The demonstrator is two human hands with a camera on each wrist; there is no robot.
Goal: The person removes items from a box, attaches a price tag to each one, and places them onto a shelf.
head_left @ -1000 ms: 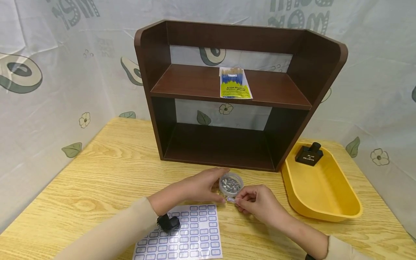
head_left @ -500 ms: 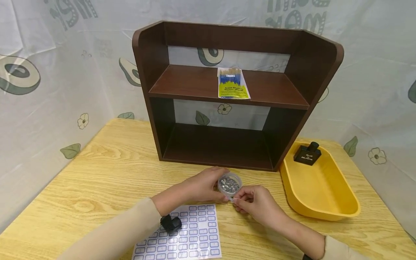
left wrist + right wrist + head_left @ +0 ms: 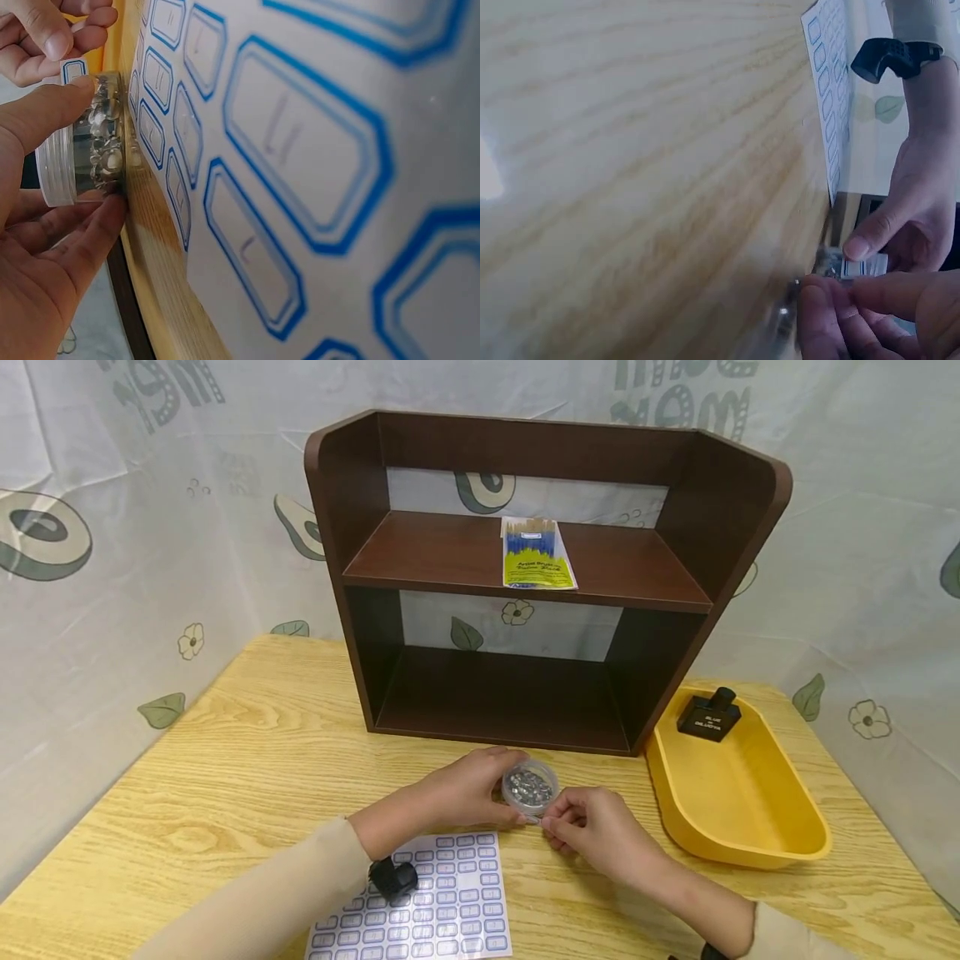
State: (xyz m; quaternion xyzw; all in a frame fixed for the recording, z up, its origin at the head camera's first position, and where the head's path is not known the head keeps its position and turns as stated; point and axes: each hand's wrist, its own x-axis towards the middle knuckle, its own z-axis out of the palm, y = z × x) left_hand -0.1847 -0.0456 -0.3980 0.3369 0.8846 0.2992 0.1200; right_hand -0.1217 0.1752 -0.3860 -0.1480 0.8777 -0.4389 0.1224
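A small round clear jar (image 3: 529, 783) full of shiny silvery bits stands on the wooden table. My left hand (image 3: 474, 789) holds it from the left, fingers round the far side. In the left wrist view, the left thumb (image 3: 49, 111) presses one end of a small blue-bordered label sticker (image 3: 73, 71) at the jar's side. The sticker's other end is pinched between thumb and fingertips of my right hand (image 3: 592, 827). A sheet of blue-bordered label stickers (image 3: 450, 906) lies under my left forearm, one spot on it blank.
Behind the jar stands a dark brown two-tier shelf (image 3: 435, 547), a pack of artist brushes (image 3: 538, 558) on its upper board. To the right is a yellow tray (image 3: 742, 810) with a black bottle (image 3: 709, 717) inside. A patterned curtain hangs behind.
The left thumb has moved right onto the label sticker, which now lies against the jar's side. The right hand keeps its pinch and has barely moved.
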